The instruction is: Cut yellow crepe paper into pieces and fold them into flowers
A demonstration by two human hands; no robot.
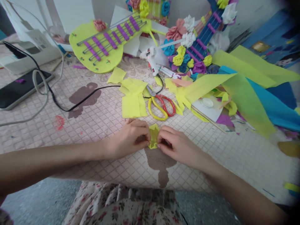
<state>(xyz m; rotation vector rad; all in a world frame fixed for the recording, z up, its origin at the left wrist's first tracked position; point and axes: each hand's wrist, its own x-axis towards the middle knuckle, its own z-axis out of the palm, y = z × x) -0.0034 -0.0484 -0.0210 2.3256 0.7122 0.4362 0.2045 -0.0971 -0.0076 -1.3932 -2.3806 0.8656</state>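
Observation:
Near the table's front edge, my left hand (pixel 131 137) and my right hand (pixel 177 145) both pinch a small folded piece of yellow paper (pixel 154 136) between their fingertips. The paper stands crumpled between the two hands, just above the patterned tablecloth (pixel 105 115). Behind the hands lie loose yellow paper squares (pixel 133 104) and scissors (pixel 161 107) with yellow and red handles.
A white glue gun (pixel 151 61) with a black cord (pixel 77 106) lies at the back. Yellow and blue paper guitars (pixel 105 47) with paper flowers (pixel 185 53) stand behind. Long green and blue paper strips (pixel 246 93) cover the right. A phone (pixel 18 90) lies far left.

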